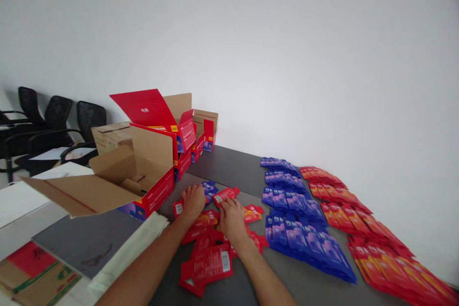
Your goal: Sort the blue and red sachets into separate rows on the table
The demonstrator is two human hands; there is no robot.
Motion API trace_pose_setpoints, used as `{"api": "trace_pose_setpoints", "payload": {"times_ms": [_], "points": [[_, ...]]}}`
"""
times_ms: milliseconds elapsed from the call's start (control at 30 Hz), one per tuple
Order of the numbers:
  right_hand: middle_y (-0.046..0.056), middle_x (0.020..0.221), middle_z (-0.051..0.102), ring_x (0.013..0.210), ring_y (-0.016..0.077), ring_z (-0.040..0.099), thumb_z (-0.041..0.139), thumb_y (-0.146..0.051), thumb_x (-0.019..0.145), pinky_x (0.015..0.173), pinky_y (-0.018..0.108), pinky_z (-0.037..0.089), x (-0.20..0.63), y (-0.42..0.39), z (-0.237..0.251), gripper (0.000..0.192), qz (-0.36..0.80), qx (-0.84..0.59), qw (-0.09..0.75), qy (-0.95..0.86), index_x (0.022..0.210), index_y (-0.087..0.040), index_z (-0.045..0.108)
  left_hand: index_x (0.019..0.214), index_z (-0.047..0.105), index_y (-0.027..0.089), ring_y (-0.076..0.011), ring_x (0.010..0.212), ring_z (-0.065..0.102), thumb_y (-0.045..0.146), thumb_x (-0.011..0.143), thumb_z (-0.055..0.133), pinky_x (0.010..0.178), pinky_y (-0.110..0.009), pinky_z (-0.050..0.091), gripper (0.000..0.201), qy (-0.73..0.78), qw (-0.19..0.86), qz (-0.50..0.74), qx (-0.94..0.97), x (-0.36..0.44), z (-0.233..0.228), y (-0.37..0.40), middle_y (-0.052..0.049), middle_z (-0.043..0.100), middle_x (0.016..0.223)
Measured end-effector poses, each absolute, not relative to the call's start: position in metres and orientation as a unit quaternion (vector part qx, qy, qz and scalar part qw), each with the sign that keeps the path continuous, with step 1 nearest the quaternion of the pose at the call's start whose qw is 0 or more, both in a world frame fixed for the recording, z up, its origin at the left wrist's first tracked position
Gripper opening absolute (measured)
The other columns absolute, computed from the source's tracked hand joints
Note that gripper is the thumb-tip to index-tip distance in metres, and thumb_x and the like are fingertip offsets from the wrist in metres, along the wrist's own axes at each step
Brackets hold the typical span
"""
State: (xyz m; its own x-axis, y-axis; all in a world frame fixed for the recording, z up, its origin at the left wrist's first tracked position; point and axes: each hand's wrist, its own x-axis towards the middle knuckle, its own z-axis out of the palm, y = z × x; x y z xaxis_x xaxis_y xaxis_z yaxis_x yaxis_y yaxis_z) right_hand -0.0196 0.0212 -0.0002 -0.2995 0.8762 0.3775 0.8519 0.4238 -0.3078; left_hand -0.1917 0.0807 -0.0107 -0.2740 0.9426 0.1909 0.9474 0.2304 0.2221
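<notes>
Several small red pouches lie in a loose pile on the dark table, a front one (pixel 210 265) with its printed back and barcode up. My left hand (pixel 193 201) is over the far left of the pile, fingers curled down beside a blue pouch (pixel 209 190); its fingertips are hidden, so what they hold cannot be made out. My right hand (pixel 233 220) is just to the right, its bent fingers closed on the near edge of a red pouch (pixel 226 194). An orange-and-red pouch (pixel 253 213) sticks out right of that hand.
Overlapping rows of blue pouches (pixel 308 239) and red-orange pouches (pixel 390 265) lie on the right. An open red carton (pixel 159 196) stands left of my hands, with stacked red cartons (pixel 186 131) behind. A pale cloth (pixel 136 244) lies by my left forearm. Black chairs (pixel 91 117) stand far left.
</notes>
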Motion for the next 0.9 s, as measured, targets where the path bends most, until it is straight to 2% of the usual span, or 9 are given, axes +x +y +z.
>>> {"api": "trace_pose_setpoints", "payload": {"times_ms": [133, 200, 333, 433, 533, 633, 733, 800, 900], "points": [[0.011, 0.121, 0.063, 0.121, 0.0273, 0.047, 0.045, -0.015, 0.088, 0.1, 0.04, 0.031, -0.019, 0.021, 0.0, 0.034, 0.046, -0.542, 0.292, -0.786, 0.111, -0.023, 0.068, 0.122, 0.056, 0.016, -0.0333, 0.113, 0.05, 0.016, 0.079, 0.058, 0.093, -0.045, 0.037, 0.043, -0.775, 0.013, -0.216, -0.594, -0.192, -0.008, 0.085, -0.017, 0.058, 0.119], [0.01, 0.119, 0.064, 0.12, 0.0276, 0.048, 0.046, -0.015, 0.087, 0.1, 0.041, 0.031, -0.019, 0.021, -0.002, 0.034, 0.049, -0.537, 0.308, -0.784, 0.109, -0.024, 0.069, 0.121, 0.057, 0.015, -0.0295, 0.11, 0.051, 0.01, 0.078, 0.056, 0.092, -0.041, 0.039, 0.044, -0.745, 0.001, -0.272, -0.609, -0.191, -0.005, 0.085, -0.015, 0.057, 0.116], [0.01, 0.118, 0.065, 0.119, 0.0277, 0.049, 0.047, -0.015, 0.086, 0.1, 0.041, 0.033, -0.015, 0.021, -0.004, 0.032, 0.056, -0.535, 0.333, -0.775, 0.106, -0.023, 0.07, 0.106, 0.064, 0.017, -0.019, 0.099, 0.056, 0.003, 0.081, 0.045, 0.089, -0.029, 0.042, 0.034, -0.66, -0.047, -0.361, -0.657, -0.184, 0.005, 0.081, -0.009, 0.058, 0.103], [0.011, 0.117, 0.065, 0.118, 0.0269, 0.05, 0.046, -0.016, 0.087, 0.1, 0.04, 0.035, -0.01, 0.02, -0.004, 0.031, 0.065, -0.53, 0.353, -0.768, 0.106, -0.021, 0.07, 0.095, 0.065, 0.018, -0.0183, 0.093, 0.057, 0.008, 0.085, 0.043, 0.087, -0.03, 0.044, 0.026, -0.606, -0.075, -0.442, -0.657, -0.174, 0.014, 0.074, -0.007, 0.058, 0.098], [0.012, 0.117, 0.066, 0.115, 0.0256, 0.054, 0.047, -0.018, 0.087, 0.101, 0.04, 0.036, -0.001, 0.018, -0.003, 0.031, 0.087, -0.52, 0.385, -0.757, 0.111, -0.018, 0.068, 0.092, 0.063, 0.018, -0.0195, 0.093, 0.058, 0.014, 0.084, 0.048, 0.088, -0.033, 0.045, 0.018, -0.57, -0.105, -0.51, -0.635, -0.161, 0.023, 0.064, -0.006, 0.059, 0.095], [0.014, 0.119, 0.065, 0.113, 0.0259, 0.057, 0.05, -0.024, 0.088, 0.099, 0.039, 0.04, 0.011, 0.013, 0.0, 0.035, 0.129, -0.522, 0.428, -0.727, 0.119, -0.015, 0.063, 0.09, 0.062, 0.017, -0.0193, 0.085, 0.06, 0.021, 0.08, 0.055, 0.08, -0.033, 0.046, 0.013, -0.537, -0.237, -0.559, -0.585, -0.143, 0.026, 0.054, -0.004, 0.064, 0.088], [0.013, 0.113, 0.068, 0.103, 0.0249, 0.063, 0.052, -0.032, 0.087, 0.091, 0.037, 0.046, 0.024, 0.007, 0.005, 0.038, 0.199, -0.514, 0.481, -0.682, 0.121, -0.016, 0.061, 0.087, 0.063, 0.015, -0.018, 0.076, 0.062, 0.028, 0.072, 0.064, 0.072, -0.029, 0.047, 0.02, -0.481, -0.408, -0.585, -0.509, -0.121, 0.026, 0.045, -0.004, 0.068, 0.083], [0.009, 0.098, 0.071, 0.086, 0.0225, 0.065, 0.055, -0.037, 0.086, 0.079, 0.033, 0.049, 0.034, 0.003, 0.009, 0.034, 0.253, -0.501, 0.503, -0.658, 0.112, -0.017, 0.064, 0.084, 0.064, 0.014, -0.0176, 0.074, 0.063, 0.031, 0.067, 0.07, 0.07, -0.028, 0.048, 0.025, -0.446, -0.472, -0.594, -0.474, -0.105, 0.025, 0.039, -0.005, 0.07, 0.082], [0.003, 0.071, 0.067, 0.064, 0.0181, 0.059, 0.06, -0.045, 0.081, 0.062, 0.027, 0.045, 0.05, -0.004, 0.016, 0.03, 0.299, -0.504, 0.511, -0.629, 0.089, -0.017, 0.068, 0.082, 0.065, 0.014, -0.0181, 0.074, 0.065, 0.033, 0.065, 0.073, 0.071, -0.029, 0.048, 0.027, -0.408, -0.516, -0.591, -0.467, -0.085, 0.024, 0.033, -0.006, 0.071, 0.082]]}}
